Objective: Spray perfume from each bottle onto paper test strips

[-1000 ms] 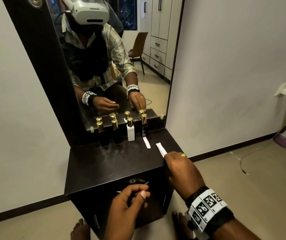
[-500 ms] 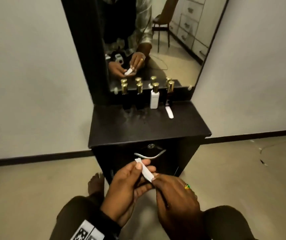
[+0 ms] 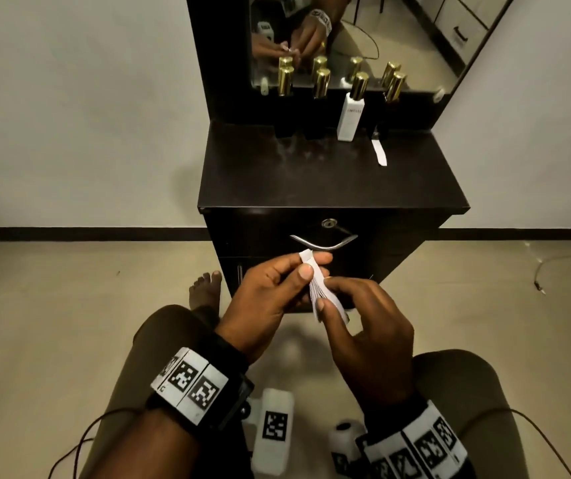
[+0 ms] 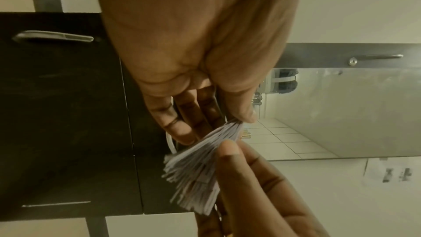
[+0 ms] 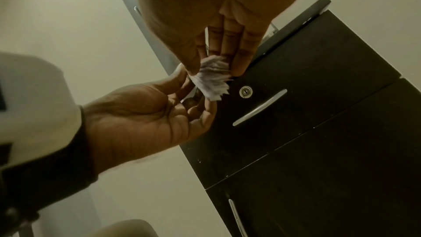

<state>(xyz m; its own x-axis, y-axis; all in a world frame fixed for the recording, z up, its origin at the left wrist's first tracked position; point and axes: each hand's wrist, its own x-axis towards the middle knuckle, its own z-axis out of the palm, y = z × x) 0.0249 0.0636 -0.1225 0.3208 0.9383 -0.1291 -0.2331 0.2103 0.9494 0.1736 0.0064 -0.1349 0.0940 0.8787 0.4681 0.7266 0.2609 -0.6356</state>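
Below cabinet top | left hand [image 3: 270, 292] pinches strip bundle [image 3: 322, 292] upper end | right hand [image 3: 363, 326] pinches fanned lower ends | peel just one, keep rest clamped

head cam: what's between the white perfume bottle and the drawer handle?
In the head view, only bare dark tabletop and the drawer's keyhole lie between the white perfume bottle and the drawer handle. The lone paper strip lies off to the right.

Bottles [image 3: 350, 116] along bare countertop's [image 3: 311, 181] back
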